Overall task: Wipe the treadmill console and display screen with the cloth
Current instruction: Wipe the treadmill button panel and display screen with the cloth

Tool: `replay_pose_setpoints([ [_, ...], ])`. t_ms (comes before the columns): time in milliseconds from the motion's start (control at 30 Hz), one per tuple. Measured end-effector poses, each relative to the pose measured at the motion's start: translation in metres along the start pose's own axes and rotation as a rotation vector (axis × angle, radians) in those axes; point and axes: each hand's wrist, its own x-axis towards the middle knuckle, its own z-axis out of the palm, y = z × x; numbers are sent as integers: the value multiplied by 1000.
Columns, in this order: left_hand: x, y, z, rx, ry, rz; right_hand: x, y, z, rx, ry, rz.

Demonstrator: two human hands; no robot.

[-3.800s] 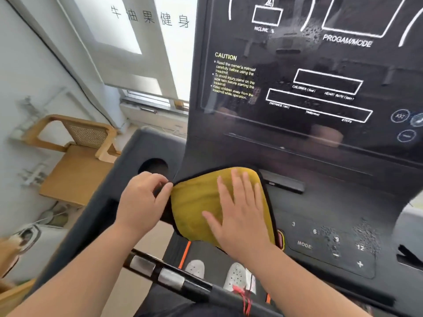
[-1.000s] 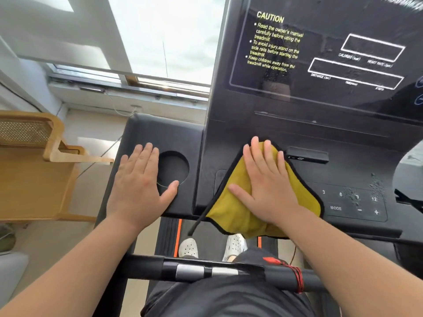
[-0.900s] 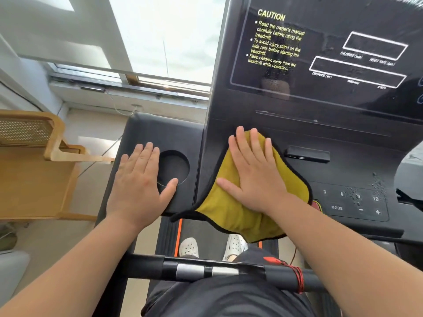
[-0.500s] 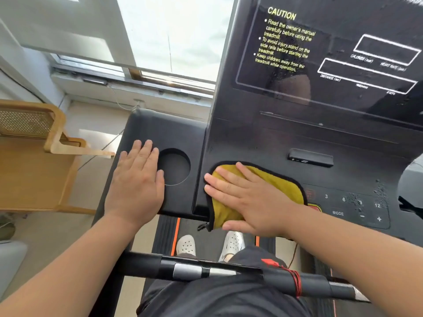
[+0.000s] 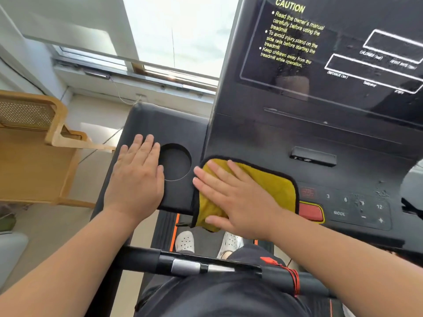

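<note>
A yellow cloth [image 5: 272, 181] with a black hem lies on the lower left of the black treadmill console [image 5: 357, 161]. My right hand [image 5: 233, 197] presses flat on the cloth, fingers spread and pointing left. Its lower edge hangs over the console's front edge. My left hand [image 5: 136, 179] rests flat on the console's left wing, just left of the round cup holder [image 5: 175, 161], holding nothing. The dark display screen [image 5: 343, 51] with yellow CAUTION text rises above. Water droplets sit around the number keys [image 5: 361, 202].
A red stop button [image 5: 310, 212] shows right of the cloth. A black handlebar [image 5: 194, 265] with a red cord crosses in front of me. A wooden chair [image 5: 34, 147] stands at the left, a window [image 5: 174, 35] behind it. My white shoes [image 5: 185, 241] show on the belt.
My right hand slid the cloth from the console's upper middle down and left to the front left edge, turning the fingers leftward. The red button became uncovered. My left hand stayed put.
</note>
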Motion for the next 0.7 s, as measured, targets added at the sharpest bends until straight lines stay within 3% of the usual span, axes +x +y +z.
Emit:
replay_pose_setpoints([
  [133,1,0,-2,6,-9,4,3,25,-5,-3,-49,-110],
  [300,1,0,-2,11,-27,3,32,75,-28,-152,-63,23],
  [467,1,0,-2,7,-14,5,35,25,-16,-5,5,168],
  [600,1,0,-1,13,6,16,7,-12,0,28,6,-2],
  [700,1,0,-1,16,9,19,-5,1,2,13,-30,-106],
])
